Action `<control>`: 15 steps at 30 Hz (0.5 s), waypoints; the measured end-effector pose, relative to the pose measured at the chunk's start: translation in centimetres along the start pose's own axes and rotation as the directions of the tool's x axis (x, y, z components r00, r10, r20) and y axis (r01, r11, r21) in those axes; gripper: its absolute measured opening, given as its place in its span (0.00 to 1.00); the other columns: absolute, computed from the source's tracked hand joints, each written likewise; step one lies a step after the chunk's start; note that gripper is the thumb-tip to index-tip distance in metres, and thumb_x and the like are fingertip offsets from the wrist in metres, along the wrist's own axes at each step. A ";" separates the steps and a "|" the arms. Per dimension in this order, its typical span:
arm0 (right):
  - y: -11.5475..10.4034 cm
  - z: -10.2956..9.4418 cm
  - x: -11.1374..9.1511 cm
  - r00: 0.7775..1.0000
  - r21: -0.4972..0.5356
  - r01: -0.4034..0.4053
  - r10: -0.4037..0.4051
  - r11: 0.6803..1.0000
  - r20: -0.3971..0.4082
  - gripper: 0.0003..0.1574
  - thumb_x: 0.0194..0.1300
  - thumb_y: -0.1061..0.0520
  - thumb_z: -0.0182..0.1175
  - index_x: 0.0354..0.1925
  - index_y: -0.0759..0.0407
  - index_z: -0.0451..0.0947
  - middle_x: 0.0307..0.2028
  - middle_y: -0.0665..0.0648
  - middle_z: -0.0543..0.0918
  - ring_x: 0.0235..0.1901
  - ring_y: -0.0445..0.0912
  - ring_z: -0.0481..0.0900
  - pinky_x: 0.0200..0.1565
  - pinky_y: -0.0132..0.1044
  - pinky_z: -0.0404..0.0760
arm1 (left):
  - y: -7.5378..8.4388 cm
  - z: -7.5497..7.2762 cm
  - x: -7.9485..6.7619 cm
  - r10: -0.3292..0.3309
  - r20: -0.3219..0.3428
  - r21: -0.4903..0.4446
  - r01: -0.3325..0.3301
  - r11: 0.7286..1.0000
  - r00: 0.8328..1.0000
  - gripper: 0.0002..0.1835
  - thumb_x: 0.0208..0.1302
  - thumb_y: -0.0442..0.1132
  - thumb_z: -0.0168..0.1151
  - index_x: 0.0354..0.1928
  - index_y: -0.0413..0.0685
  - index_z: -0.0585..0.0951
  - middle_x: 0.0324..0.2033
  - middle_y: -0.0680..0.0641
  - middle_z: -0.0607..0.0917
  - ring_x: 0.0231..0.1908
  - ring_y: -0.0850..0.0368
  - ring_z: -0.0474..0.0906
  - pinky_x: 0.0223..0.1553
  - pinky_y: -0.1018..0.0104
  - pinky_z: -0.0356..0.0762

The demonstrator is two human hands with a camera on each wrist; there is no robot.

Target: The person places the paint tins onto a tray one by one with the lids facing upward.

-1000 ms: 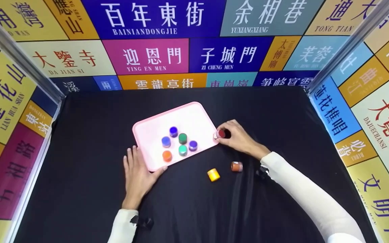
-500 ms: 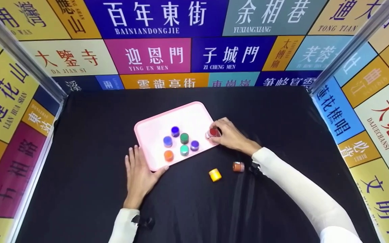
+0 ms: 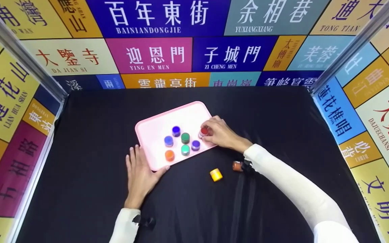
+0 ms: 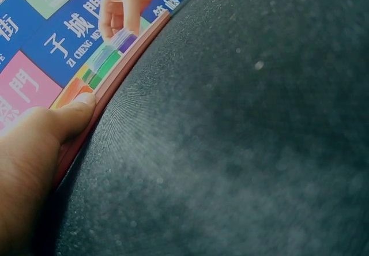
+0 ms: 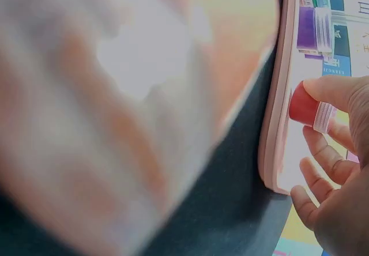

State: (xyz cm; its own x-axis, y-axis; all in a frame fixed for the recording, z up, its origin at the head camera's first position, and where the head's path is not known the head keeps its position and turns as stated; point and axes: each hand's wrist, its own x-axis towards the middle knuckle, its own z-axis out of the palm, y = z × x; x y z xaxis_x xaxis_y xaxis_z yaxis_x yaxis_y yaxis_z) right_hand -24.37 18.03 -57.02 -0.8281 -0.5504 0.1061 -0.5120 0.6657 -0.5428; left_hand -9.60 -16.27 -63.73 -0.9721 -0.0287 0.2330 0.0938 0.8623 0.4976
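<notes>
My right hand (image 3: 223,134) pinches a small red paint jar (image 3: 203,131) between thumb and fingers, over the right part of a pink tray (image 3: 157,123). In the right wrist view the red jar (image 5: 304,104) lies sideways to the camera, its ridged clear end towards the palm. With straight fingers along the tray's left edge and the thumb on its near rim, my left hand (image 3: 141,177) rests at the near left corner. On the tray stand several jars, among them an orange jar (image 3: 169,155), a dark green jar (image 3: 185,137) and a purple jar (image 3: 195,145).
A yellow jar (image 3: 216,174) lies on the black cloth (image 3: 187,209) in front of the tray. Close by my right wrist lies a brown jar (image 3: 237,166), partly covered by the wrist camera. Sign-printed panels surround the table's back and sides.
My right hand has carried the red jar leftward from the tray's right rim to over its inside. The left hand and the tray's other jars keep their places.
</notes>
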 end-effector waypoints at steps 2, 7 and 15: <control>-0.2 0.1 0.3 1.000 -0.002 0.010 -0.010 1.000 0.008 0.20 0.66 0.54 0.78 0.53 0.59 0.87 0.48 0.59 0.88 0.58 0.56 0.74 0.62 0.56 0.71 | 0.0 0.0 0.0 0.002 -0.005 0.000 -0.002 1.000 1.000 0.73 0.55 0.74 0.76 0.84 0.27 0.56 0.82 0.24 0.59 0.85 0.27 0.46 0.85 0.35 0.35; -0.7 0.2 0.9 0.999 -0.015 0.031 -0.031 0.999 0.033 0.21 0.66 0.53 0.79 0.53 0.60 0.87 0.45 0.59 0.87 0.56 0.56 0.75 0.60 0.56 0.72 | 0.0 0.0 0.0 -0.004 0.003 -0.001 0.004 1.000 1.000 0.73 0.55 0.75 0.76 0.84 0.27 0.55 0.83 0.24 0.58 0.86 0.28 0.45 0.85 0.36 0.34; -1.7 0.4 1.9 0.995 -0.046 0.046 -0.042 0.998 0.086 0.20 0.67 0.54 0.77 0.55 0.60 0.87 0.42 0.58 0.86 0.58 0.56 0.74 0.62 0.55 0.72 | 0.0 0.0 0.0 -0.006 0.002 -0.009 0.006 1.000 1.000 0.73 0.55 0.74 0.77 0.84 0.27 0.56 0.83 0.24 0.59 0.86 0.28 0.45 0.85 0.36 0.34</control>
State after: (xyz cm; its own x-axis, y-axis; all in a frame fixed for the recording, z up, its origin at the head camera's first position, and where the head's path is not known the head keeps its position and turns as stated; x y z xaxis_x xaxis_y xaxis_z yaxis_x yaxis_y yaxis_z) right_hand -24.99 15.67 -56.26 -0.7833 -0.6190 0.0568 -0.5596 0.6624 -0.4981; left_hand -9.60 -16.27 -63.76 -0.9730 -0.0330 0.2285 0.0899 0.8574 0.5067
